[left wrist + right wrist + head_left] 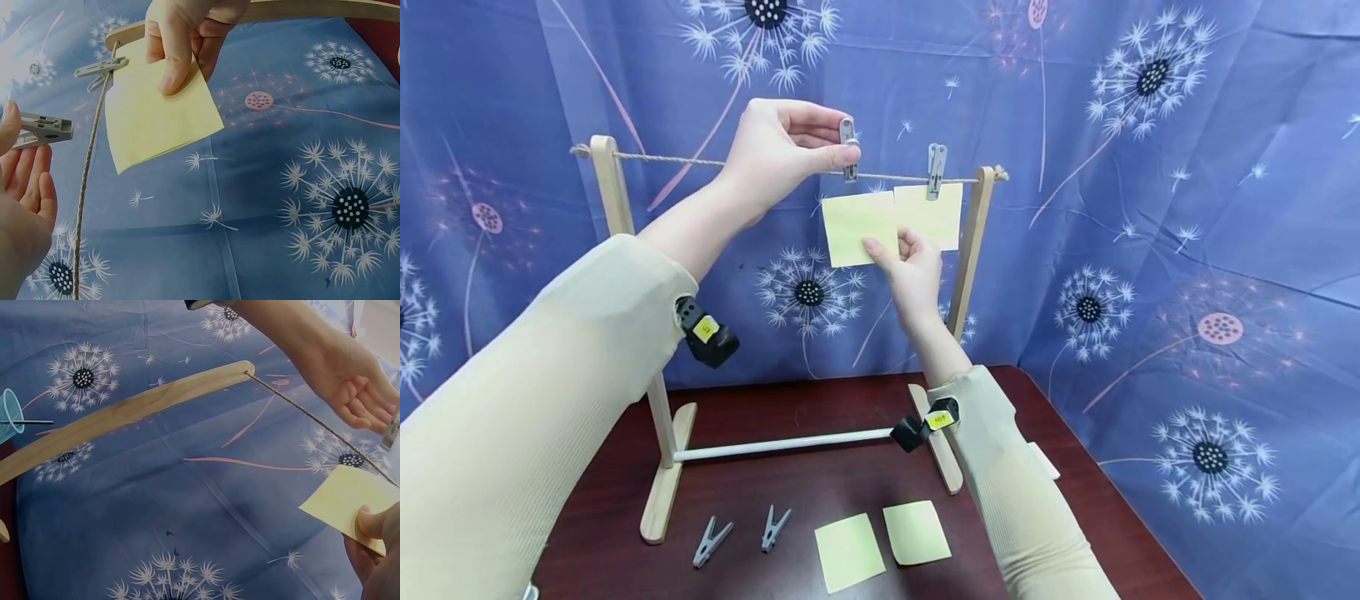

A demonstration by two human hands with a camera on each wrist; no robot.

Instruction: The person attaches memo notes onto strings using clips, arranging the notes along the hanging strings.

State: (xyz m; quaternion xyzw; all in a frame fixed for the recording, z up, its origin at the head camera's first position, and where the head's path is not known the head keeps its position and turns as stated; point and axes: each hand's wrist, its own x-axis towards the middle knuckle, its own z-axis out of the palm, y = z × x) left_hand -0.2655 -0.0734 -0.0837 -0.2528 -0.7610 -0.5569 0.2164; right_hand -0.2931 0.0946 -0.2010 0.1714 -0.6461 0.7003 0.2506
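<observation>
Rope, thin twisted tan, carries one pale-yellow paper note at right, held by a grey plastic clothespin. Right hand pinches a second yellow note just left of it, unclipped. Left hand pinches another grey clothespin, not on that note. My read: one done, one in progress, two left: two loose yellow notes, two loose grey clothespins, near side of dark red bench.
</observation>
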